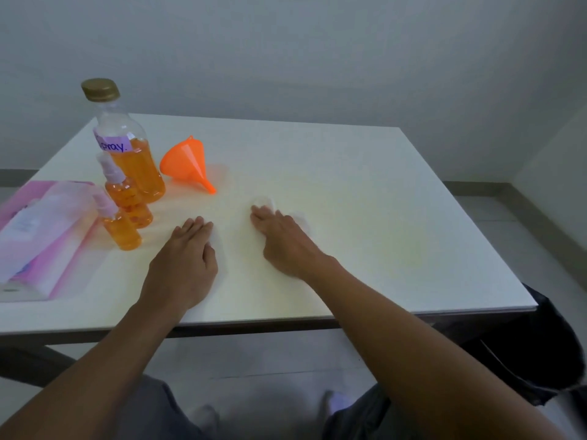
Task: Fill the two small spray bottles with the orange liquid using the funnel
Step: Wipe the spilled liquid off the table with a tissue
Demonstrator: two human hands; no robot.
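Observation:
Two small spray bottles, one nearer [120, 226] and one behind it [128, 198], stand capped at the left of the white table [365, 185], both holding orange liquid. Behind them stands a large clear bottle [127, 144] with a gold cap, a purple label and orange liquid in its lower half. An orange funnel [187, 165] lies on its side to the right of that bottle. My left hand [187, 252] lies flat on a white tissue [217, 239]. My right hand [282, 239] presses flat on another white tissue [300, 219].
A pink pack of tissues [44, 236] lies at the table's left edge, close to the small bottles. The near table edge runs just under my forearms. A dark bag or cloth [546, 350] sits on the floor at the right.

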